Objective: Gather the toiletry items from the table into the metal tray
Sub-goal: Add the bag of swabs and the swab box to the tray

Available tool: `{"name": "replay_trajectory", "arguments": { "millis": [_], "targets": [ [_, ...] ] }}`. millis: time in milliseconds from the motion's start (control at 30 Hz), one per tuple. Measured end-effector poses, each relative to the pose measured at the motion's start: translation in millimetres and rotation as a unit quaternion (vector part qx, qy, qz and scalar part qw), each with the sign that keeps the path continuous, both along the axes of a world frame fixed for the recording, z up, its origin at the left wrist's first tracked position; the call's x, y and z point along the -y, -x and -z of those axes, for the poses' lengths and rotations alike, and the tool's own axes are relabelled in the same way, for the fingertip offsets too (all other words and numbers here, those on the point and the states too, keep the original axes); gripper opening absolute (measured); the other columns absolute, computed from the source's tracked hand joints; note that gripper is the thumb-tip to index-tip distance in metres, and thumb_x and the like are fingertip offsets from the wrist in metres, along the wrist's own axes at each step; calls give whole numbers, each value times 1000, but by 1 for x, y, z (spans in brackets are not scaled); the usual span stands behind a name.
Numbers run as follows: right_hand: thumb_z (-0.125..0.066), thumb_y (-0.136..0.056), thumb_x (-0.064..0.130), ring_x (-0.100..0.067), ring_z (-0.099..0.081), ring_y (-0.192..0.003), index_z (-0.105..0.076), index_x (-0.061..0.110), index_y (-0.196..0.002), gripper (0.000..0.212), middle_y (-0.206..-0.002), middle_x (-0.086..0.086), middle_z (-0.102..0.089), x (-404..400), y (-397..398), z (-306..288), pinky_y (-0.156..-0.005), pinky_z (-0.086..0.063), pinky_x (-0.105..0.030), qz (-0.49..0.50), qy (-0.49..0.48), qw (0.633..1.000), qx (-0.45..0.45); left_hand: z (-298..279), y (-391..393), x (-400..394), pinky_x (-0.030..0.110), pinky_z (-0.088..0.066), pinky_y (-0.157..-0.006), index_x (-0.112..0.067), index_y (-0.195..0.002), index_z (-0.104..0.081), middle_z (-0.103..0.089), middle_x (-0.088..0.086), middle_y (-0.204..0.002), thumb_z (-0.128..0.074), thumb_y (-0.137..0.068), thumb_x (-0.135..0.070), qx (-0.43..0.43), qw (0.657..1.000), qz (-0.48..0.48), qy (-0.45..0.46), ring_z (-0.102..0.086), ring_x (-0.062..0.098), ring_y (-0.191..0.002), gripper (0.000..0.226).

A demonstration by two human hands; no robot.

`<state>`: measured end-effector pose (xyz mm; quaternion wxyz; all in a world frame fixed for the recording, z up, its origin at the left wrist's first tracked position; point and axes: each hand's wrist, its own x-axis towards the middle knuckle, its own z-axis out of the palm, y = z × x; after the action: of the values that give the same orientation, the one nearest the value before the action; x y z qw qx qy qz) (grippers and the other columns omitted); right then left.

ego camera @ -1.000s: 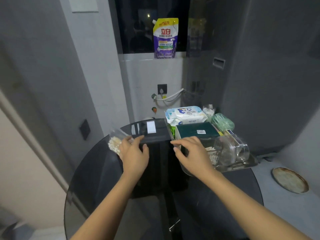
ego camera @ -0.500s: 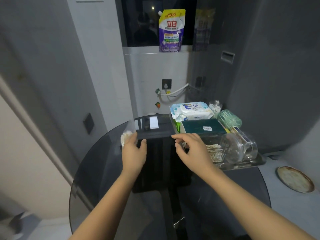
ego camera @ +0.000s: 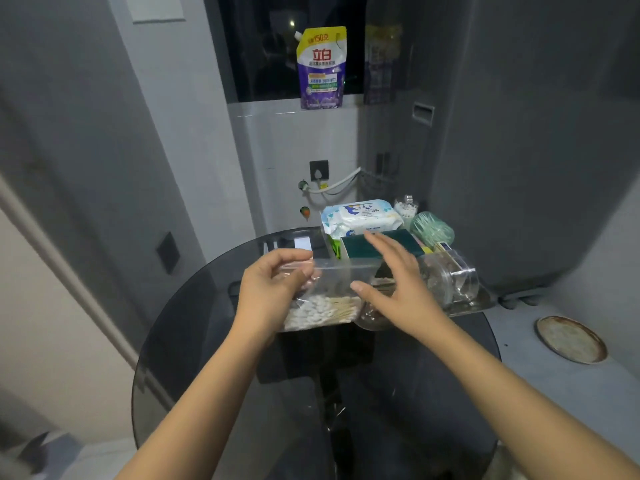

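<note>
Above the round glass table (ego camera: pixel 194 341), a clear bag of cotton swabs (ego camera: pixel 323 306) hangs just short of the metal tray (ego camera: pixel 481 303).
Left hand (ego camera: pixel 270 292) pinches the bag's top edge; right hand (ego camera: pixel 398 289), fingers spread, hovers beside it over the crowded tray's near rim.

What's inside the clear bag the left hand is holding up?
The clear bag, pinched near its top by the left hand, holds cotton swabs with white tips and wooden sticks, bunched at the bottom. The hand hides its left edge.
</note>
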<state>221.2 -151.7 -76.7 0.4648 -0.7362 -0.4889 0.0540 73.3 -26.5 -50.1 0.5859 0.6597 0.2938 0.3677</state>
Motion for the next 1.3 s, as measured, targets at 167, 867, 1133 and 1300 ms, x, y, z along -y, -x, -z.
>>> {"name": "replay_trajectory", "arguments": {
  "millis": [167,867,1133,1300],
  "targets": [
    [-68,-81,19,6,-57,-81,-51,36,-114,41,-93,11,-65,26,-28,-4,-82,-39,-17,13,-22,989,-143,4,-19,14,23,-54,-62,-28,-88,-69,-73,-6,-79,-65,-83,-2,26,998,54,22,-68,13,-73,27],
    [-69,-80,21,-5,-57,-76,-72,16,-80,5,-89,6,-62,49,-80,15,-77,-46,-23,151,89,983,58,81,-87,33,18,-25,-96,-25,-110,-68,-44,-16,-104,-75,-71,-44,-158,900,51,-403,-28,-2,-98,44],
    [-56,-88,37,-15,-62,-89,-73,24,-95,23,-95,7,-68,58,-67,28,-75,-51,-30,115,244,954,134,97,-84,32,22,-23,-80,-24,-92,-74,-53,-11,-89,-71,-77,-40,-153,873,29,-463,-36,4,-92,23],
    [-46,-93,39,-21,-63,-89,-68,26,-109,30,-83,0,-71,62,-65,29,-78,-53,-35,95,298,939,146,106,-81,33,24,-16,-78,-31,-95,-74,-67,-15,-90,-51,-92,-43,-220,878,52,-422,-47,8,-97,26]
  ]
}}
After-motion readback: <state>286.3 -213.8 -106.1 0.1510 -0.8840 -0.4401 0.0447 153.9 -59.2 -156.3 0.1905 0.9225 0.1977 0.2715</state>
